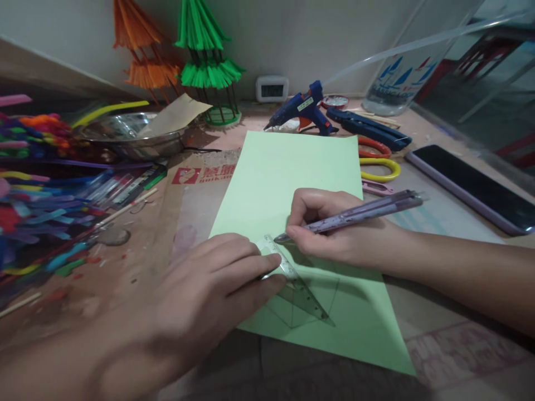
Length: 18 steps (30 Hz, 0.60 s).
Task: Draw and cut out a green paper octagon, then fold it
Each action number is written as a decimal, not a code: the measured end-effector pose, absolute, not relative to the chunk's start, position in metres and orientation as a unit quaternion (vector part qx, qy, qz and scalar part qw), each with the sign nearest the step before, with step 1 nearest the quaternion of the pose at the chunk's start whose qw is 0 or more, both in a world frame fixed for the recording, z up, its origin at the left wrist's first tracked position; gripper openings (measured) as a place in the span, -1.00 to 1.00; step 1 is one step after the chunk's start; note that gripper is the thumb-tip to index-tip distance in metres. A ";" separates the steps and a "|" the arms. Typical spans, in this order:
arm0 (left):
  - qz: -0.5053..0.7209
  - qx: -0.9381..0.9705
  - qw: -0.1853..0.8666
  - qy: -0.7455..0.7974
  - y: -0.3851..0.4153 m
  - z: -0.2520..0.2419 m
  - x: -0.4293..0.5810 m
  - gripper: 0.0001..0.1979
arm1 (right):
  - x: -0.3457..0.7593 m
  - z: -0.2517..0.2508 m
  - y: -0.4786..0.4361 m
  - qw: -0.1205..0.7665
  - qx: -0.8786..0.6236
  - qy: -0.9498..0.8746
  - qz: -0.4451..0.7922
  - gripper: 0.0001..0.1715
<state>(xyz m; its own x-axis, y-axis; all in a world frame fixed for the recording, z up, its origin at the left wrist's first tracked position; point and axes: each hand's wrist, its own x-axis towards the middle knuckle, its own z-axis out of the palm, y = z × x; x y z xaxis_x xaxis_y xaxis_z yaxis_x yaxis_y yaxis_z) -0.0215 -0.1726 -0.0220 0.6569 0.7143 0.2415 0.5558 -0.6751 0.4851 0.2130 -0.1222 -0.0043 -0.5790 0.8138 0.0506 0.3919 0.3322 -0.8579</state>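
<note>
A light green sheet of paper (296, 161) lies on the table, its lower half under both hands. My left hand (225, 273) holds a clear set square (307, 295) down on the sheet, fingers stretched over it and covering part of it. Thin pencil-like lines of a many-sided outline (334, 295) show through and around the set square. In my right hand (326, 223) is a purple patterned pen (363, 211), gripped between thumb and fingers. The pen tip is at the upper end of the set square's edge, close to my left fingertips.
Behind the paper are a blue glue gun (298, 108), a utility knife (370, 129), scissors (380, 169) and a small clock (271, 89). A phone (472, 186) lies right. Orange (152, 72) and green (213, 72) towers, a metal bowl (142, 142) and pipe cleaners (37, 206) are left.
</note>
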 end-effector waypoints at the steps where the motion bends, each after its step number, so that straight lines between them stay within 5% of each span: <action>1: 0.215 0.890 0.190 0.353 -0.172 -0.022 -0.022 -0.76 | 0.213 -0.004 -0.122 0.250 -0.390 -0.774 0.432 -0.84; 9: 0.189 0.957 0.069 0.208 -0.169 -0.022 -0.035 -0.72 | 0.226 0.008 -0.117 0.285 -0.338 -0.869 0.221 -0.76; 18: 0.183 0.964 -0.002 0.191 -0.165 -0.025 -0.032 -0.74 | 0.122 0.044 -0.074 0.091 -0.273 -0.956 -0.064 -0.78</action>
